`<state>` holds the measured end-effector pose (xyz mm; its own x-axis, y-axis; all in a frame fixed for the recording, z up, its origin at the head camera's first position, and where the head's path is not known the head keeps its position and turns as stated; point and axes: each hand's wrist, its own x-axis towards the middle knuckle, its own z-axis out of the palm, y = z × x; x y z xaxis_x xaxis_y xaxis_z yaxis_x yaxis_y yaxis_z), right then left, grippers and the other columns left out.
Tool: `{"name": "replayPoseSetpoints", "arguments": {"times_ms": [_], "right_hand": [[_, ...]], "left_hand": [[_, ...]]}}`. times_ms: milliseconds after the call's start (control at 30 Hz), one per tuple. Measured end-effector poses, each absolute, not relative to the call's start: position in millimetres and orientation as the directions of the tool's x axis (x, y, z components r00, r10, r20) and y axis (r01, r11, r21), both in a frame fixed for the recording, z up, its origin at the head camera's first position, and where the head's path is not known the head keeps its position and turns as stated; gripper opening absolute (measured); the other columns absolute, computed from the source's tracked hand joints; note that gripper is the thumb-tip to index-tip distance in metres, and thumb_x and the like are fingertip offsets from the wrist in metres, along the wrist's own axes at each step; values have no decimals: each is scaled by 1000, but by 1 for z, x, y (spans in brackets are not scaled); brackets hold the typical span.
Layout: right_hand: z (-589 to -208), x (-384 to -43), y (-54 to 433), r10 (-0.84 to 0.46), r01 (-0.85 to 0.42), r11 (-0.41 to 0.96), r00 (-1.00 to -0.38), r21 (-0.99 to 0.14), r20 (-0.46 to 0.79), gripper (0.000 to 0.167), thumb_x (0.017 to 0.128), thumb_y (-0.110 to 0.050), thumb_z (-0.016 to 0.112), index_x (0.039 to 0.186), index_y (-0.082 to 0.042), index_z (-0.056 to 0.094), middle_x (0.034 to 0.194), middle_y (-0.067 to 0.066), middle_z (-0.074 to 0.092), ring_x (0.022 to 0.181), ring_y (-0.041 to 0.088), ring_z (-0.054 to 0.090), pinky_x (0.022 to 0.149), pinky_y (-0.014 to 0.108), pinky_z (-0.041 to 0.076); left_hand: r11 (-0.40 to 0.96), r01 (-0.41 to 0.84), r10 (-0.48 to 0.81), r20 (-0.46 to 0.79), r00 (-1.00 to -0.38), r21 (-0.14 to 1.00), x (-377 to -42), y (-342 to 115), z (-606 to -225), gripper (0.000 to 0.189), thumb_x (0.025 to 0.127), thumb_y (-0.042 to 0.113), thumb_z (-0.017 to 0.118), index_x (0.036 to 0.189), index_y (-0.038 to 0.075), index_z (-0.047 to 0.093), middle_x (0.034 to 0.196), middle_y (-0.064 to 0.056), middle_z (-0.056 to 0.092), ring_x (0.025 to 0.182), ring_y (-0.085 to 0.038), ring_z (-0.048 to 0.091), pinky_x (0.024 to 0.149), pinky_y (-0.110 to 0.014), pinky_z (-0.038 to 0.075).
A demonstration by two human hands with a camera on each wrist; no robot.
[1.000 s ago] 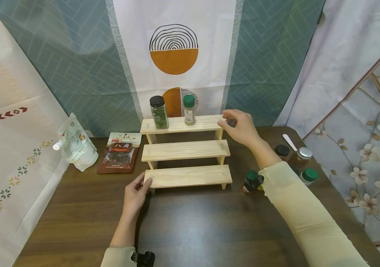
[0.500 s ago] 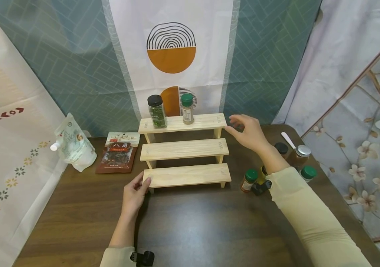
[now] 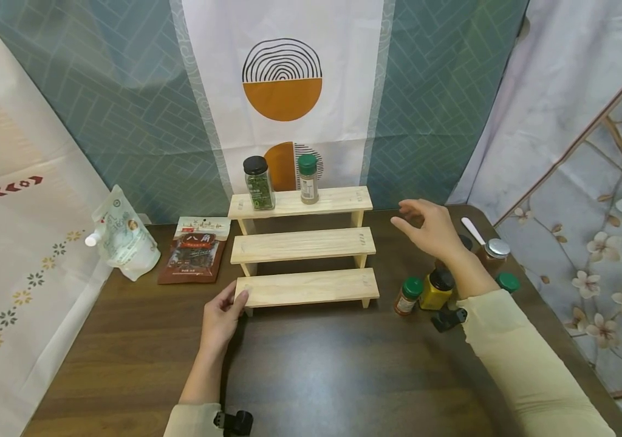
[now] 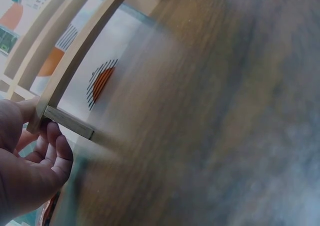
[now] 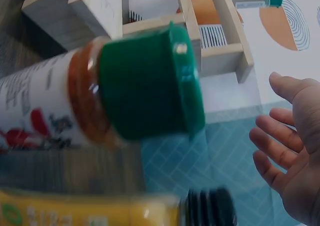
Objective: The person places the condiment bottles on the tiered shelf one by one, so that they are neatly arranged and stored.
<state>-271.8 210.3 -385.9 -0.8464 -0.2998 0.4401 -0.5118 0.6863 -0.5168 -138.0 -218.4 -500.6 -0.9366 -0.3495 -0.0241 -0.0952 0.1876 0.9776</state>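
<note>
A three-step wooden rack (image 3: 305, 244) stands on the table. My left hand (image 3: 220, 318) grips the left end of its lowest step, thumb on top and fingers curled beneath, as the left wrist view confirms. On the top step stand a black-capped jar of green flakes (image 3: 259, 185) and a green-capped shaker (image 3: 308, 181). My right hand (image 3: 431, 227) hovers right of the rack with relaxed, slightly bent fingers and holds nothing. Below it stand a green-capped jar of reddish spice (image 3: 408, 296) and a yellow bottle with a black cap (image 3: 435, 291); both loom close in the right wrist view.
Behind my right forearm are a silver-lidded jar (image 3: 495, 252), a white spoon (image 3: 473, 231), another green-capped jar (image 3: 506, 283) and a partly hidden dark lid. To the left lie a brown spice packet (image 3: 195, 250) and a white spouted pouch (image 3: 125, 233). Cloth hangs behind the table.
My right hand has moved away from the top step's right end, rightward and slightly down, uncovering the yellow bottle. My left hand keeps its grip on the rack.
</note>
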Motion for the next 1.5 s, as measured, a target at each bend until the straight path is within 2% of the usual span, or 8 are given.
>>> {"name": "replayPoseSetpoints", "arguments": {"times_ms": [267, 700, 767, 867, 967, 1100, 1267, 1500], "right_hand": [[-393, -265, 233, -266, -510, 673, -843, -536, 468, 42, 94, -20, 75, 126, 4, 65, 112, 23, 70, 95, 38, 69, 85, 56, 54], [-399, -260, 263, -232, -501, 705, -832, -503, 503, 40, 92, -15, 76, 124, 6, 65, 107, 23, 71, 89, 38, 69, 76, 55, 54], [-400, -259, 267, -221, -491, 713, -834, -500, 505, 40, 92, -15, 76, 124, 6, 66, 107, 22, 71, 88, 37, 69, 75, 52, 54], [-401, -257, 274, -202, -467, 724, -847, -507, 492, 40, 93, -17, 76, 125, 5, 65, 108, 22, 71, 85, 37, 70, 71, 37, 54], [-402, -255, 280, -192, -448, 739, -856, -503, 480, 41, 93, -18, 76, 126, 4, 65, 108, 23, 71, 85, 39, 70, 71, 35, 52], [-404, -255, 288, -194, -446, 756, -852, -480, 486, 41, 93, -17, 76, 125, 6, 65, 108, 25, 70, 88, 42, 69, 72, 49, 52], [-405, -252, 298, -189, -411, 768, -878, -491, 440, 41, 94, -18, 75, 125, 7, 64, 115, 27, 68, 94, 44, 66, 76, 57, 52], [-410, -249, 312, -198, -364, 795, -912, -485, 360, 45, 95, -23, 75, 125, 8, 63, 121, 30, 64, 102, 48, 62, 84, 62, 49]], "left_hand": [[179, -92, -351, -24, -936, 980, -137, -218, -501, 47, 99, 16, 69, 141, -1, 57, 96, -14, 67, 73, -7, 59, 65, -18, 51], [177, -72, -352, -6, -936, 982, -137, -219, -504, 47, 99, 17, 69, 140, -1, 58, 89, -8, 64, 70, -8, 57, 63, -19, 50], [179, -69, -354, -1, -935, 981, -137, -219, -505, 46, 99, 17, 69, 140, -1, 58, 88, -7, 64, 70, -8, 57, 63, -19, 50], [181, -69, -358, 0, -934, 981, -137, -218, -504, 46, 99, 16, 69, 140, -2, 58, 89, -8, 65, 70, -7, 57, 63, -18, 50], [182, -68, -360, 2, -933, 981, -137, -218, -504, 47, 99, 15, 69, 140, -2, 58, 91, -10, 66, 71, -7, 58, 63, -18, 51], [182, -66, -359, 4, -933, 981, -137, -218, -504, 47, 98, 15, 69, 140, -3, 58, 92, -11, 66, 71, -7, 59, 64, -18, 52], [182, -72, -356, -2, -934, 981, -137, -218, -504, 47, 99, 15, 69, 140, -3, 57, 94, -13, 66, 72, -7, 59, 65, -18, 52], [191, -90, -356, -17, -935, 977, -137, -218, -503, 48, 99, 17, 69, 141, -2, 57, 91, -11, 65, 72, -7, 57, 64, -19, 51]]}}
